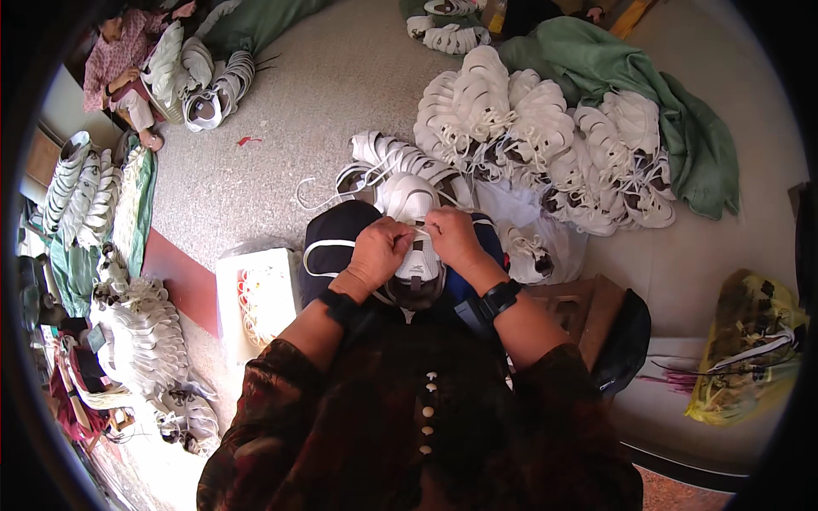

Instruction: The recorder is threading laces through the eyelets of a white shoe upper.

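A white shoe (pixel 411 196) with a dark opening lies on my lap, its toe pointing away from me. From the left side my left hand (pixel 381 249) closes over its front, thumb and fingers pinched on a white shoelace (pixel 329 244). A loop of white lace hangs left of that hand over dark cloth. My right hand (pixel 454 237) is closed too, its fingertips on the lace above the shoe's tongue. The two hands are a short gap apart, and their fingers partly hide the eyelets. A row of nested white shoes (pixel 400 156) lies just beyond.
Large stacks of white shoes (pixel 486 102) lie ahead right beside green cloth (pixel 596 64). A white box (pixel 256 298) holding orange-and-white laces stands at my left. More shoe stacks (pixel 141 332) line the far left. A yellow bag (pixel 745 349) sits at right. Another person (pixel 123 60) sits at upper left.
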A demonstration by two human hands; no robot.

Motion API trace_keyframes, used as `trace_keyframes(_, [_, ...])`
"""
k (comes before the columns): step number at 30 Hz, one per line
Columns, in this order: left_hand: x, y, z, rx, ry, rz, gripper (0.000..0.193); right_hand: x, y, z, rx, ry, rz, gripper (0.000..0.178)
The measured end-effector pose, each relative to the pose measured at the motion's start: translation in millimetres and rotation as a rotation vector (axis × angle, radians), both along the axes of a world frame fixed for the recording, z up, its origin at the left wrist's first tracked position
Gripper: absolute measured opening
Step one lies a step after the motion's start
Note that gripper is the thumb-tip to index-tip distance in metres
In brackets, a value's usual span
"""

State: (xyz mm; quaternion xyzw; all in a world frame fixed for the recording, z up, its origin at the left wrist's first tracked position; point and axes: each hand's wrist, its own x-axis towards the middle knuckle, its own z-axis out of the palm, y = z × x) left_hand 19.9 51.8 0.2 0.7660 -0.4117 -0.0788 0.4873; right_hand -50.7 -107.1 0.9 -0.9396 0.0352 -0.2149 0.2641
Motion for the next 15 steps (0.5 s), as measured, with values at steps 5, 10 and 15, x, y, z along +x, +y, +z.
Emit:
trace_keyframes(5, [0,-2,1,-0.029,-0.019,0.002,0.009,-5,14,12,-0.212,0.064,0.008,0.006])
trace_keyframes(10, [-2,-1,3,-0.023,-0.028,0.007,0.008,-7,20,17,-0.219,0.032,0.105,0.007])
trace_keyframes(15, [-3,2,1,-0.029,-0.053,0.008,0.008,-2,26,26,-0.315,0.191,0.121,0.006])
